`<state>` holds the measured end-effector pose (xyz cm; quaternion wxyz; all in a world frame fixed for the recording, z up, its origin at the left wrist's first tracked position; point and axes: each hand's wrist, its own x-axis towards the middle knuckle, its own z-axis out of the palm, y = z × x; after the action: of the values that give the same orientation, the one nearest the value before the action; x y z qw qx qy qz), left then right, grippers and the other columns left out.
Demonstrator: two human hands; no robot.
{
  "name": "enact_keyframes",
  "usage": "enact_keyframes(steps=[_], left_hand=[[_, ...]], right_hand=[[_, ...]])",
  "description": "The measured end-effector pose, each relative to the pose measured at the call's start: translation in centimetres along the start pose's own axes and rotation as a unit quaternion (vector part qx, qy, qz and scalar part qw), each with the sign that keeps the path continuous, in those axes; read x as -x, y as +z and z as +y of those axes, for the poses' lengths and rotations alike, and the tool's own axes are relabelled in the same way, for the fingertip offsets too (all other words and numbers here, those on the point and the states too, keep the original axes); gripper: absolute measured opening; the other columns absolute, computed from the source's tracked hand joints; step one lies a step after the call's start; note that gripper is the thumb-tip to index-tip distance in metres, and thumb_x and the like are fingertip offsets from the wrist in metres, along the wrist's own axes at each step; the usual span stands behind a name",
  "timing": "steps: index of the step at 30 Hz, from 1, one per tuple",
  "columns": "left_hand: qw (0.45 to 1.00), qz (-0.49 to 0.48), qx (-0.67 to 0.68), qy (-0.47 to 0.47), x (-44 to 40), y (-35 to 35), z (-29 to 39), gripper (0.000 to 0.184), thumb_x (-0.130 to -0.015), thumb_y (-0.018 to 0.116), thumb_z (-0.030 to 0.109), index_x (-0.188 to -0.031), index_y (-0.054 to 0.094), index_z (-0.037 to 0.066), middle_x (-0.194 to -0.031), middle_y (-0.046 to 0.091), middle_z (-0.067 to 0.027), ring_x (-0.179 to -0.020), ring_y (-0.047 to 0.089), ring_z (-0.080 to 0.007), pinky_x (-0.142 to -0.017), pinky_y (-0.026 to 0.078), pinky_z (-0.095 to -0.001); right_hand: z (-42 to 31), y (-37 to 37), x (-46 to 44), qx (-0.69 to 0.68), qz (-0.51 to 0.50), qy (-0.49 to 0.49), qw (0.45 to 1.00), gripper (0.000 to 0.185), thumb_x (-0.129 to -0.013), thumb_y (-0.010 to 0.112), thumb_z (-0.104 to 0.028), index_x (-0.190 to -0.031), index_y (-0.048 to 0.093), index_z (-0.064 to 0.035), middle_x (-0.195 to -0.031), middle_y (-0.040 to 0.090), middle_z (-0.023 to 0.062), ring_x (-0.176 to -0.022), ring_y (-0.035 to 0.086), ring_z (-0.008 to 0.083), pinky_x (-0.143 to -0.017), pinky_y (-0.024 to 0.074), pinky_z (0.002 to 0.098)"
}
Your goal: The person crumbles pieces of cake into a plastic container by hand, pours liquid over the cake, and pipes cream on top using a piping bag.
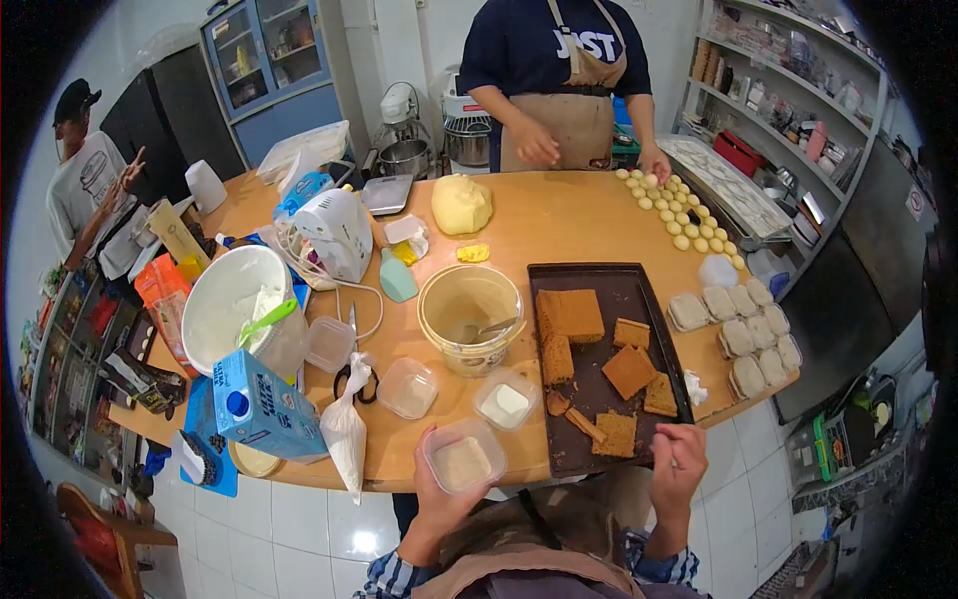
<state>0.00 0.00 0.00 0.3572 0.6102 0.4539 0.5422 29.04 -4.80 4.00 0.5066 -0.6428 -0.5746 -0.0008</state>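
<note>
My left hand [439, 498] grips a small clear plastic tub [465, 456] at the table's front edge, with a pale layer in its bottom. Just beyond it stand a second clear tub [408, 388] and one holding a white block [506, 403]. My right hand [679, 467] is beside the front right corner of a dark baking tray [589, 458], fingers curled together; whatever they hold, if anything, is hidden. On that tray lie a large block of brown sponge cake [571, 315] and several cut pieces [629, 371]. A large cream tub [470, 317] with a utensil inside stands behind the small tubs.
To the left are a blue milk carton [264, 404], a filled piping bag [345, 429], a white bowl [235, 309] and a hand mixer [336, 232]. Dough [462, 204], dough balls [689, 215] and packed tubs [740, 334] lie farther off. A co-worker [559, 90] stands opposite.
</note>
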Motion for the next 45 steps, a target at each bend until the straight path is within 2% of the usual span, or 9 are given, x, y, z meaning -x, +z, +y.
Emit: enact_keyframes(steps=[5,6,9,12,14,25,30,33,45], left_hand=[[0.993,0.022,0.101,-0.059,-0.1,0.4,0.1,0.097,-0.055,0.083,0.010,-0.132,0.025,-0.001,-0.115,0.045,-0.0116,-0.107,0.049,-0.0222,-0.091,0.043,-0.0341],[0.995,0.020,0.082,-0.049,-0.3,0.4,0.2,0.097,-0.055,0.084,0.011,-0.132,0.025,-0.001,-0.115,0.045,-0.0114,-0.106,0.049,-0.0218,-0.091,0.043,-0.0337],[0.999,0.012,0.026,-0.017,-0.7,0.1,0.3,0.096,-0.055,0.084,0.014,-0.131,0.026,-0.001,-0.113,0.045,-0.0109,-0.105,0.048,-0.0206,-0.090,0.043,-0.0329],[0.999,0.004,0.044,-0.010,-1.0,0.0,-0.2,0.093,-0.057,0.083,0.018,-0.130,0.028,-0.001,-0.112,0.045,-0.0106,-0.105,0.046,-0.0202,-0.091,0.042,-0.0332],[0.988,0.006,0.144,-0.056,-1.1,0.2,0.6,0.091,-0.059,0.083,0.020,-0.129,0.030,0.000,-0.112,0.045,-0.0105,-0.107,0.045,-0.0202,-0.092,0.040,-0.0338],[0.997,0.057,-0.041,0.024,-1.7,-0.7,-0.4,0.070,-0.058,0.079,0.025,-0.114,0.042,0.003,-0.110,0.044,-0.0097,-0.105,0.046,-0.0224,-0.093,0.038,-0.0354],[0.996,0.076,-0.023,0.032,-1.6,-0.7,-1.3,0.072,-0.058,0.080,0.029,-0.114,0.043,0.003,-0.110,0.045,-0.0099,-0.105,0.046,-0.0230,-0.093,0.037,-0.0364],[0.996,0.069,-0.047,0.037,-1.6,-0.7,-1.2,0.075,-0.065,0.076,0.047,-0.116,0.042,0.004,-0.114,0.046,-0.0107,-0.110,0.045,-0.0243,-0.096,0.036,-0.0385],[0.997,0.063,0.028,0.017,-2.0,-0.8,-1.9,0.070,-0.059,0.078,0.028,-0.115,0.043,0.003,-0.112,0.045,-0.0102,-0.106,0.046,-0.0234,-0.094,0.037,-0.0369]], right_hand=[[1.0,-1.4,-0.3,0.096,0.098,-0.005,0.991,0.016,-0.073,0.065,0.000,-0.063,0.054,0.0001,-0.102,0.060,0.0150,-0.093,0.055,0.0282,-0.081,0.0428,0.0361],[1.0,-1.6,-0.3,0.072,0.098,0.023,0.992,0.009,-0.072,0.066,0.001,-0.076,0.058,0.0015,-0.110,0.056,0.0167,-0.094,0.054,0.0276,-0.084,0.0431,0.0369],[0.7,-1.7,-1.0,0.018,0.138,0.090,0.986,0.024,-0.073,0.066,0.000,-0.095,0.058,0.0020,-0.118,0.051,0.0180,-0.096,0.054,0.0267,-0.085,0.0434,0.0365],[2.0,-2.3,-0.9,0.054,0.113,0.065,0.990,0.036,-0.074,0.065,0.000,-0.108,0.054,0.0017,-0.121,0.047,0.0188,-0.096,0.054,0.0259,-0.085,0.0440,0.0358],[2.0,-2.5,-1.0,0.065,0.114,0.074,0.989,0.033,-0.075,0.064,0.001,-0.107,0.055,0.0010,-0.119,0.050,0.0168,-0.097,0.054,0.0240,-0.084,0.0441,0.0335],[2.8,-3.1,-1.3,0.104,0.102,0.073,0.987,0.008,-0.075,0.064,0.001,-0.078,0.057,0.0022,-0.102,0.059,0.0163,-0.097,0.056,0.0272,-0.086,0.0419,0.0347],[1.6,-2.3,-2.2,0.132,0.116,0.089,0.980,0.020,-0.071,0.067,-0.001,-0.090,0.060,0.0000,-0.107,0.058,0.0163,-0.105,0.052,0.0305,-0.092,0.0394,0.0366],[2.1,-2.2,-2.3,0.141,0.090,0.086,0.982,0.022,-0.070,0.068,-0.001,-0.091,0.061,-0.0002,-0.107,0.058,0.0162,-0.104,0.052,0.0303,-0.091,0.0397,0.0368],[2.6,-0.2,-4.3,0.204,-0.012,0.078,0.976,0.025,-0.070,0.071,-0.014,-0.090,0.064,-0.0026,-0.107,0.056,0.0155,-0.102,0.048,0.0338,-0.089,0.0379,0.0429]])
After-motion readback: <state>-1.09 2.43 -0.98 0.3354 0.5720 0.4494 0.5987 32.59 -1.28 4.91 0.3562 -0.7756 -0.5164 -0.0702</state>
